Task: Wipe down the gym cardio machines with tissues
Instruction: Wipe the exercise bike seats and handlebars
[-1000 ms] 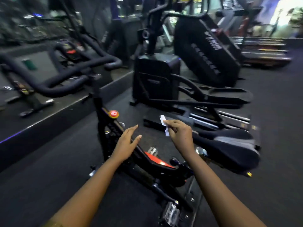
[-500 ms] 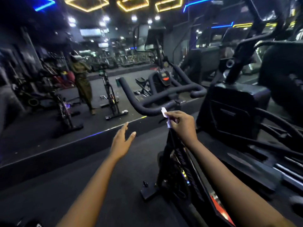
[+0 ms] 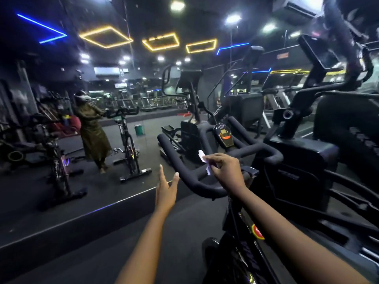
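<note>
**White crumpled paper tissue (image 3: 201,156) being brought to black foam-padded handlebar (image 3: 176,158) of gym spin bike (image 3: 235,255)**

The tissue is being pinched between the thumb and curled fingertips of the right hand (image 3: 227,171). It is bunched small, probably so that a firm wad can be pressed along the padding. The hand is being held over the middle of the handlebar, just in front of the small black console with an orange-lit display (image 3: 223,136). Whether the paper is already touching the foam cannot be told from this angle.

The left hand (image 3: 166,193) is being held in the air just beside the bar's near bend, with its fingers straight and spread and nothing in it. It is likely being kept free to steady the bar or balance the reach.

The handlebar is apparently being taken first because it is the part most gripped by riders. The wiping of this bike is judged to be only beginning. The frame below, with its round red knob (image 3: 257,232), and the large black elliptical trainer (image 3: 303,160) to the right are yet to be reached.

The scene is being doubled in a wall mirror (image 3: 61,191) to the left.
</note>
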`<control>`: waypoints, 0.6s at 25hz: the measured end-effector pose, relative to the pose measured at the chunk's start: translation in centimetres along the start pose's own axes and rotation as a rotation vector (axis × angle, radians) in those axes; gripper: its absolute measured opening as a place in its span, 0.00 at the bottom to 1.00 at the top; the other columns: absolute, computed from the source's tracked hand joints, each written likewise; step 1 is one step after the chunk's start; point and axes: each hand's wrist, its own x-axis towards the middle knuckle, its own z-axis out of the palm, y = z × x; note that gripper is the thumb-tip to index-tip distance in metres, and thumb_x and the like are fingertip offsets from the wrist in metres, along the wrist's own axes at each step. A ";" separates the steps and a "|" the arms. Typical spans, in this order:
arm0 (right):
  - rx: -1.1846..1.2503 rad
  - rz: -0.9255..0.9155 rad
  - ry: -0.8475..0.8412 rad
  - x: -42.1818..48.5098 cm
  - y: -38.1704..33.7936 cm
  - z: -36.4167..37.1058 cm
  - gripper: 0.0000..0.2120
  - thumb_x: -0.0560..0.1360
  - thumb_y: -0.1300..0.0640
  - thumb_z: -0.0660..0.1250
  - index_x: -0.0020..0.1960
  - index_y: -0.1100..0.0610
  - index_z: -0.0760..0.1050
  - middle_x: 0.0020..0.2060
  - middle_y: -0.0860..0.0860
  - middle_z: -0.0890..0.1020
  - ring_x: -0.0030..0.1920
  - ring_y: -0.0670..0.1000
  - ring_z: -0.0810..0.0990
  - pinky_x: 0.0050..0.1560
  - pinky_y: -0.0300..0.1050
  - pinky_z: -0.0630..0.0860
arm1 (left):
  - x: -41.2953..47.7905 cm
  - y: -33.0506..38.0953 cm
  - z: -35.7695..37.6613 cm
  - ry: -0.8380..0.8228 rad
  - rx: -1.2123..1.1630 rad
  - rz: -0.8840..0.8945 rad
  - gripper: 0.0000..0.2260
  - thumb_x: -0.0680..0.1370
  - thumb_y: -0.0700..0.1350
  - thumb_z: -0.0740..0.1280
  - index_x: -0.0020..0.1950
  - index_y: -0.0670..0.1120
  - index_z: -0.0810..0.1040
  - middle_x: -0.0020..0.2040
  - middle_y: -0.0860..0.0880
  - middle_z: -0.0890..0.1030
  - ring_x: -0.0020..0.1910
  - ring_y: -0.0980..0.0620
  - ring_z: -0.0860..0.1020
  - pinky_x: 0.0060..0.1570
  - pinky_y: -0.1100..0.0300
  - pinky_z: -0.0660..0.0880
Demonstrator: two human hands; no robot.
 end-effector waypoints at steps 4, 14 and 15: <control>-0.020 -0.005 -0.042 3.0 1.7 1.7 0.11 0.67 0.70 0.70 0.45 0.58 0.84 0.41 0.50 0.84 0.39 0.46 0.81 0.44 0.40 0.76 | 3.9 -1.1 2.0 0.071 -0.083 -0.045 0.31 0.81 0.54 0.59 0.79 0.51 0.47 0.76 0.42 0.60 0.73 0.42 0.63 0.70 0.48 0.60; -0.085 -0.223 -0.292 13.9 6.5 11.6 0.14 0.66 0.71 0.67 0.47 0.59 0.84 0.39 0.54 0.85 0.42 0.55 0.83 0.44 0.48 0.77 | 9.3 -0.3 8.1 0.258 -0.422 -0.063 0.25 0.83 0.49 0.54 0.78 0.48 0.50 0.77 0.50 0.56 0.75 0.54 0.57 0.63 0.71 0.54; -0.090 -0.256 -0.340 14.8 6.8 13.0 0.16 0.66 0.72 0.66 0.48 0.59 0.84 0.40 0.54 0.85 0.43 0.56 0.82 0.44 0.48 0.76 | 9.5 -0.6 8.4 0.275 -0.439 -0.064 0.25 0.83 0.49 0.54 0.78 0.48 0.50 0.77 0.52 0.56 0.74 0.59 0.56 0.62 0.73 0.53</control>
